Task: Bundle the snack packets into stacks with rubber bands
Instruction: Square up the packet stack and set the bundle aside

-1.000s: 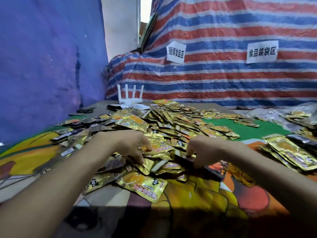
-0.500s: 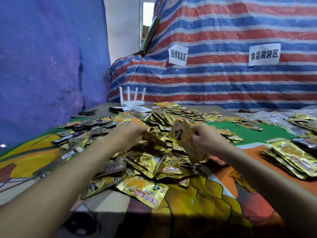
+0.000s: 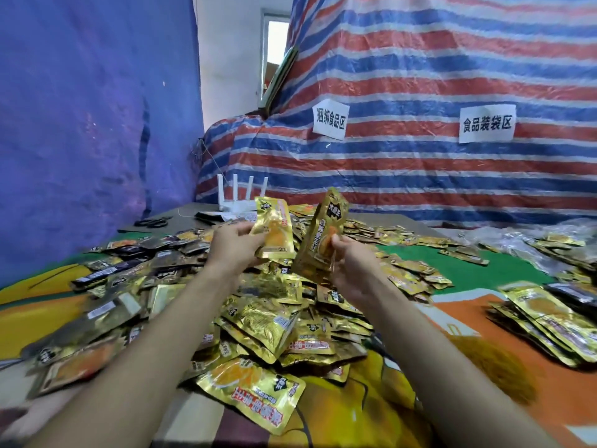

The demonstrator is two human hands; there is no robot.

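A big heap of gold snack packets covers the middle of the table. My left hand holds one gold packet upright above the heap. My right hand grips a second gold packet, tilted, close beside the first. The two packets are near each other but apart. A pile of yellow-orange rubber bands lies on the cloth at the right.
More packets lie stacked at the right edge and dark ones at the left. A white router and black scissors sit at the far side. Striped tarp and a blue wall close the back.
Both hands rose from the heap. The right hand lifted its packet higher and the left hand picked up another packet; both are now held up side by side.
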